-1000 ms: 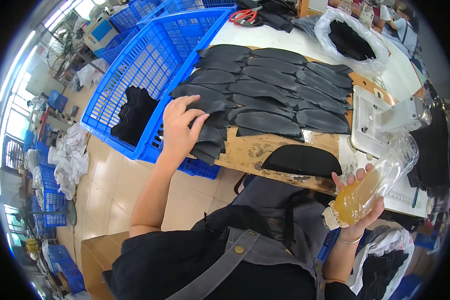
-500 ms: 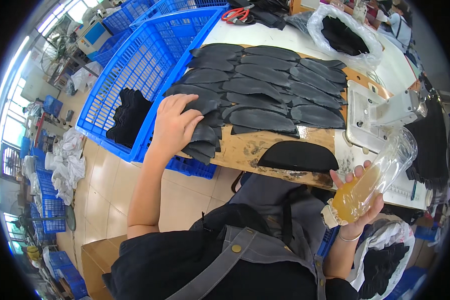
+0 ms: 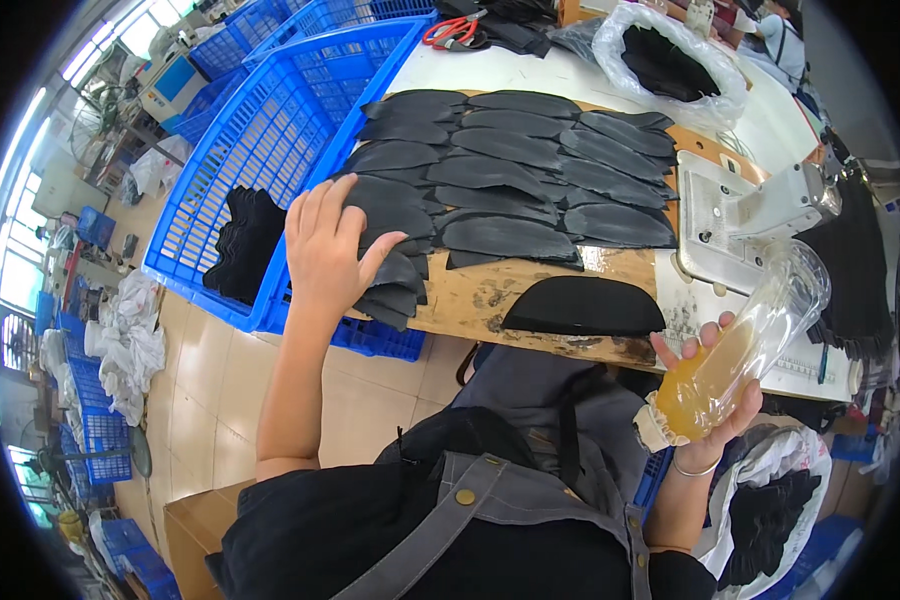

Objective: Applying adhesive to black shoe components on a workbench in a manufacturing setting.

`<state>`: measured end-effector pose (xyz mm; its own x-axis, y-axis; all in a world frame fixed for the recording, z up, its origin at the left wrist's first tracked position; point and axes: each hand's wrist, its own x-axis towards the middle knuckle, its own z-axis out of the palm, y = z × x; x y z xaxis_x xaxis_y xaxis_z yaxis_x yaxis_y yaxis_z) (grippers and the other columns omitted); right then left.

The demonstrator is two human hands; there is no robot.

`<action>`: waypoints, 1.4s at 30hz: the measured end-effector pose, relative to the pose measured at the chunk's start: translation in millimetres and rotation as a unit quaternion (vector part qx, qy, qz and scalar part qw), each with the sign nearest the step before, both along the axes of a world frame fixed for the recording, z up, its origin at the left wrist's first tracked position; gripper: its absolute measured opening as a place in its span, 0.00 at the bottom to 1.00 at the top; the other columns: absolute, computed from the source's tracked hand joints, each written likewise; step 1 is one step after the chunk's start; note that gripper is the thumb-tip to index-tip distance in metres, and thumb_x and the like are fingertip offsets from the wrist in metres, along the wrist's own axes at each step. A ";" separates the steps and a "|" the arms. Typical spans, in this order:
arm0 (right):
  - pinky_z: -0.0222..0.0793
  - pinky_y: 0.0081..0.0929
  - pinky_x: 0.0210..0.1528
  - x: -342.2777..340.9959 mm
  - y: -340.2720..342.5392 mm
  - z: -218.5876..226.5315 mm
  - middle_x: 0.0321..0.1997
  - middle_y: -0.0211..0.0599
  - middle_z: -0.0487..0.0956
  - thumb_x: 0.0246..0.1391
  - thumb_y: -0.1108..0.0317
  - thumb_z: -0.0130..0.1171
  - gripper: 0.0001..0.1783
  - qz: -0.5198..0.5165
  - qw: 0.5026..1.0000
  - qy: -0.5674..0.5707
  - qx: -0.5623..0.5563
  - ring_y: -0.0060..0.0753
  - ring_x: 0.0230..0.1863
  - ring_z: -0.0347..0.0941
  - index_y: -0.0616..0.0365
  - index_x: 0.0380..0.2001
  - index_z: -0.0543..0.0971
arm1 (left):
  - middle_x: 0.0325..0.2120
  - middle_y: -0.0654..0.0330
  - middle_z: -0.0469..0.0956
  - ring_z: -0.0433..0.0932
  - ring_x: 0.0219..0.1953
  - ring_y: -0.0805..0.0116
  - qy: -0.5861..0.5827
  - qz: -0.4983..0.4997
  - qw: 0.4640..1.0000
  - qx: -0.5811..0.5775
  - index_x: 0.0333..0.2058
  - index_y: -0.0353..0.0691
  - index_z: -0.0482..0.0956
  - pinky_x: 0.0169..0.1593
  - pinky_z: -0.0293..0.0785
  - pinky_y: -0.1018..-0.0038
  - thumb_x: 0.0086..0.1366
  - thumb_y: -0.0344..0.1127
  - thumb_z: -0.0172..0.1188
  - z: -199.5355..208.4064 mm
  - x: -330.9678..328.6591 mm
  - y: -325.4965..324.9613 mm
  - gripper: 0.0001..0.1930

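Rows of overlapping black leaf-shaped pieces (image 3: pixel 510 234) lie on the brown board (image 3: pixel 470 290). At their left edge is my left hand (image 3: pixel 322 245), open, the thumb held out from the fingers; whether its fingertips touch the pieces I cannot tell. My right hand (image 3: pixel 735 420) grips a clear plastic bottle (image 3: pixel 715 385) with yellow liquid in it. The bottle is tilted, its pale, wrapped-looking mouth end low and to the left, over the board's front edge. A single black half-moon piece (image 3: pixel 582 306) lies by itself in front of the rows.
A blue crate (image 3: pixel 185 270) holding a black stack (image 3: pixel 245 245) stands at the left. To the right is a sewing machine (image 3: pixel 770 205). Red-handled scissors (image 3: pixel 455 32) and a plastic bag of black pieces (image 3: pixel 730 100) sit farther back. A white bag (image 3: pixel 810 450) stands low at right.
My left hand has shifted a little left, its thumb spread farther from the fingers. The right hand still holds the bottle at a similar tilt. The whole view has moved slightly.
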<state>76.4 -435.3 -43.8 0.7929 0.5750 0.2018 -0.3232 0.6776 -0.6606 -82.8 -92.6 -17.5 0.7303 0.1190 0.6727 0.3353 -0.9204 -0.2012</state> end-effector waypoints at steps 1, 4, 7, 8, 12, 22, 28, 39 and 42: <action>0.54 0.59 0.60 -0.2 0.1 0.5 0.45 0.35 0.67 0.49 0.43 0.52 0.40 0.001 1.000 -0.012 -0.003 0.32 0.44 0.70 0.58 0.58 0.56 | 0.43 0.53 0.74 0.70 0.45 0.55 -0.023 0.000 1.000 -0.005 0.25 0.36 0.73 0.51 0.62 0.62 0.48 0.44 0.66 2.5 0.5 -2.9 0.17; 0.54 0.57 0.61 3.4 0.5 -1.4 0.46 0.36 0.68 0.49 0.44 0.51 0.40 0.022 0.999 -0.015 0.028 0.34 0.46 0.69 0.57 0.58 0.56 | 0.44 0.52 0.73 0.70 0.46 0.54 -0.090 -0.036 0.995 -0.033 0.28 0.37 0.73 0.50 0.62 0.62 0.49 0.40 0.66 0.8 3.9 -13.3 0.15; 0.54 0.54 0.61 0.7 17.0 10.7 0.47 0.38 0.67 0.49 0.46 0.53 0.40 -0.078 0.996 -0.049 -0.012 0.38 0.49 0.68 0.57 0.59 0.56 | 0.38 0.57 0.76 0.73 0.39 0.57 -0.091 -0.182 0.975 -0.088 0.36 0.40 0.77 0.45 0.66 0.62 0.48 0.30 0.62 -10.1 9.4 -36.9 0.13; 0.55 0.52 0.61 4.8 22.0 8.9 0.48 0.39 0.67 0.47 0.48 0.55 0.40 -0.112 0.987 -0.108 -0.051 0.40 0.52 0.66 0.57 0.59 0.56 | 0.36 0.59 0.76 0.74 0.38 0.60 -0.060 -0.237 0.963 -0.113 0.37 0.41 0.78 0.45 0.67 0.64 0.47 0.30 0.62 -19.5 11.5 -49.9 0.15; 0.68 0.40 0.51 7.6 70.4 23.9 0.49 0.45 0.69 0.43 0.59 0.65 0.41 -0.176 0.928 -0.310 -0.109 0.45 0.48 0.70 0.60 0.57 0.58 | 0.38 0.59 0.77 0.76 0.36 0.64 -0.007 -0.315 0.938 -0.145 0.37 0.38 0.78 0.46 0.72 0.67 0.45 0.29 0.64 -43.3 25.1 -87.8 0.16; 0.68 0.29 0.48 -8.3 128.2 22.4 0.46 0.41 0.72 0.29 0.65 0.70 0.41 -0.023 0.854 -0.433 -0.289 0.35 0.45 0.72 0.62 0.51 0.63 | 0.29 0.57 0.79 0.79 0.32 0.62 -0.102 -0.309 0.929 -0.177 0.29 0.35 0.79 0.37 0.76 0.69 0.41 0.27 0.65 -72.8 24.2 -88.2 0.12; 0.68 0.29 0.47 -3.2 119.2 21.1 0.44 0.41 0.72 0.29 0.64 0.70 0.41 -0.072 0.835 -0.436 -0.329 0.35 0.44 0.73 0.61 0.50 0.64 | 0.24 0.63 0.77 0.77 0.27 0.65 -0.106 -0.285 0.940 -0.154 0.26 0.38 0.78 0.28 0.71 0.75 0.38 0.26 0.64 -76.0 23.4 -85.2 0.11; 0.69 0.29 0.46 14.1 97.6 25.4 0.42 0.40 0.74 0.28 0.64 0.71 0.40 -0.160 0.799 -0.453 -0.361 0.36 0.42 0.74 0.60 0.49 0.66 | 0.28 0.59 0.79 0.80 0.31 0.65 -0.094 -0.324 0.924 -0.178 0.31 0.36 0.79 0.32 0.75 0.75 0.44 0.26 0.64 -74.2 31.9 -87.4 0.11; 0.69 0.28 0.46 28.7 59.4 26.1 0.42 0.38 0.75 0.29 0.66 0.71 0.37 -0.287 0.710 -0.528 -0.366 0.32 0.41 0.74 0.61 0.47 0.69 | 0.29 0.60 0.79 0.80 0.32 0.65 -0.096 -0.317 0.926 -0.181 0.32 0.37 0.79 0.32 0.76 0.75 0.47 0.26 0.64 -75.4 28.9 -86.1 0.11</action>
<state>105.1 -375.9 -17.7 0.5674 0.4755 0.6723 0.8060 -0.1535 -0.5717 -53.9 -178.7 -92.8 0.6012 -0.0505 0.7975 -0.2985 -0.9399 0.1655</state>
